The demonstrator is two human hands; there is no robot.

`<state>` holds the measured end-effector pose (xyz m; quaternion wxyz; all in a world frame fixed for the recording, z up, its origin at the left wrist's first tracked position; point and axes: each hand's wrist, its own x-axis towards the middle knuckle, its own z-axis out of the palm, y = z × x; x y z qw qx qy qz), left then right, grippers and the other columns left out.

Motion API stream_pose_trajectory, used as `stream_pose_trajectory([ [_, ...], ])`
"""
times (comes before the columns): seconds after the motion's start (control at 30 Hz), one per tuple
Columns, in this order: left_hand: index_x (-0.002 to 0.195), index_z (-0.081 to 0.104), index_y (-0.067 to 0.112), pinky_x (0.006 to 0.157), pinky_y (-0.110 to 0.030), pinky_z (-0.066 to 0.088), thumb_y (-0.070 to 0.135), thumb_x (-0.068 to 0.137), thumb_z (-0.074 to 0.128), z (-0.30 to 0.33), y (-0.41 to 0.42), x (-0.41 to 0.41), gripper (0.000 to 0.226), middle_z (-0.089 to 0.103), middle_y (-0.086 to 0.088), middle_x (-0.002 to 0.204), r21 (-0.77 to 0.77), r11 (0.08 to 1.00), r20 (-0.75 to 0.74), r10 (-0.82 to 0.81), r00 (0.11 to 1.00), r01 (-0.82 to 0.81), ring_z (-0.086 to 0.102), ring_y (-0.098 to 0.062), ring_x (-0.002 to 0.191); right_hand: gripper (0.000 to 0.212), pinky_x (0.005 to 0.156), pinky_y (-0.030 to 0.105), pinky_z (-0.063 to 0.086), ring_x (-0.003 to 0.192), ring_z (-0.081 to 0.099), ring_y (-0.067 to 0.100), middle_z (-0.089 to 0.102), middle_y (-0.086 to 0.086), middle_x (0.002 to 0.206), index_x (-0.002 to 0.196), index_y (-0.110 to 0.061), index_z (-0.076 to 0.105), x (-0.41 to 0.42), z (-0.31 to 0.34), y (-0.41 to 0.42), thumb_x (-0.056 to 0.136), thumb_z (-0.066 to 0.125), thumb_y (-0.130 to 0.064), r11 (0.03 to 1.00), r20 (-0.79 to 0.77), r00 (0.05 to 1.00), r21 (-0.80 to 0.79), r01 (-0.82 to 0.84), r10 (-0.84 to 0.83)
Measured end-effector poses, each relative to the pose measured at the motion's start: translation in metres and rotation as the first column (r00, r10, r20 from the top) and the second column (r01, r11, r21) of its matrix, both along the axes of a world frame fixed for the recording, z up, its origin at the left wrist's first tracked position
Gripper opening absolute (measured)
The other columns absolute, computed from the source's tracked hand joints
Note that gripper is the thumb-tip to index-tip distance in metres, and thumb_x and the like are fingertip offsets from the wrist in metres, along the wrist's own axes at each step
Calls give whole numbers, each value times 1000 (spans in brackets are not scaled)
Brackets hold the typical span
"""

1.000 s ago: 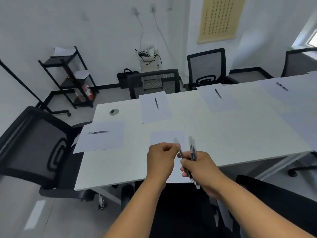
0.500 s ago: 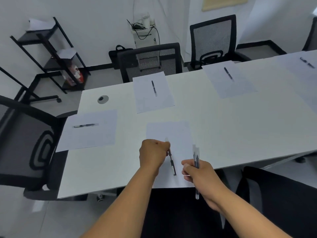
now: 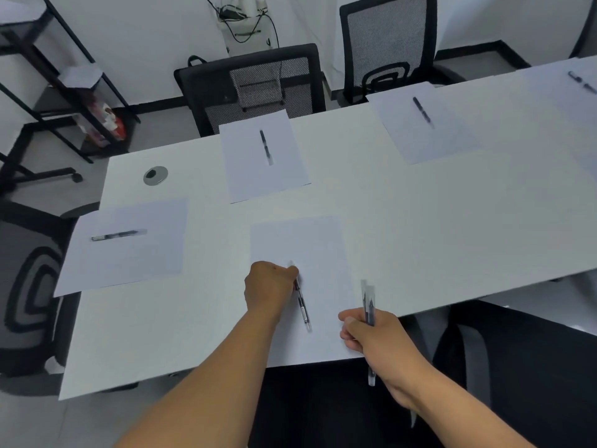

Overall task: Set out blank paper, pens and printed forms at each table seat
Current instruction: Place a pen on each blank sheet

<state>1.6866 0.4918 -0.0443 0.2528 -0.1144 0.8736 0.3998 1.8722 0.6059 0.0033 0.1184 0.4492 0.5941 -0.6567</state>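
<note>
The white table (image 3: pixel 403 227) anchors everything here. At its near edge lies a sheet of paper (image 3: pixel 310 247), and over that sheet the left hand (image 3: pixel 268 287) curls its fingers around a pen (image 3: pixel 302 305) — the pen slants down toward the table's near edge, its lower end touching or very nearly touching the sheet; which, I cannot tell. Just right of it, at the table's near edge, the right hand (image 3: pixel 371 331) grips a small bundle of pens (image 3: pixel 368 305), held upright, their tips poking up above the fist and one end hanging below it, off the table.

Other seats are already laid. At the table's left end a sheet (image 3: pixel 129 247) carries a pen (image 3: pixel 118 235) lying crosswise. On the far side, a sheet (image 3: pixel 265 156) with a pen (image 3: pixel 266 147) lies in front of a black mesh chair (image 3: pixel 252 88), and further right another sheet (image 3: pixel 420 124) holds a pen (image 3: pixel 422 111) — behind it stands a second chair (image 3: pixel 386 43). A round grommet (image 3: pixel 155 174) sits in the table's far left corner. Beyond that corner a black shelf rack (image 3: pixel 74 92) stands against the wall.
</note>
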Motion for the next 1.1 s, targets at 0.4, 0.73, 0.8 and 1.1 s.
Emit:
stream_pose_trajectory([
  [0.4, 63, 62, 13, 59, -28, 44, 31, 78, 78, -9, 1, -1, 28, 77, -9, 67, -73, 997, -4, 9, 1000, -9, 59, -26, 55, 21, 101, 31, 55, 81, 68, 6, 68, -8, 79, 91, -26, 73, -10, -14, 2, 103, 61, -15, 998, -13, 999, -40, -41, 40],
  [0.73, 61, 59, 13, 59, -27, 40, 27, 80, 82, -5, -5, 0, 33, 62, -2, 57, -118, 993, -25, 2, 1000, -5, 55, -27, 55, 16, 111, 39, 56, 102, 74, 17, 76, 4, 96, 113, -19, 75, -10, 2, 4, 106, 61, -16, 999, -65, 998, -46, -14, 11],
  [0.8, 56, 57, 14, 60, -28, 41, 24, 79, 79, 0, -7, 4, 34, 63, -3, 57, -114, 994, -34, -4, 999, 0, 56, -27, 56, 17, 110, 40, 57, 102, 74, 18, 75, 3, 95, 113, -18, 74, -7, 9, 6, 106, 59, -15, 999, -85, 996, -39, -9, 5],
  [1.1, 62, 43, 17, 60, -32, 39, 27, 85, 74, 47, 26, 57, 40, 44, -4, 58, -5, 992, -142, -129, 981, 129, 51, -19, 55, 17, 90, 45, 67, 84, 76, 26, 67, 10, 91, 112, -12, 72, 28, 63, 32, 108, 55, -14, 998, -160, 985, -5, 68, -68],
])
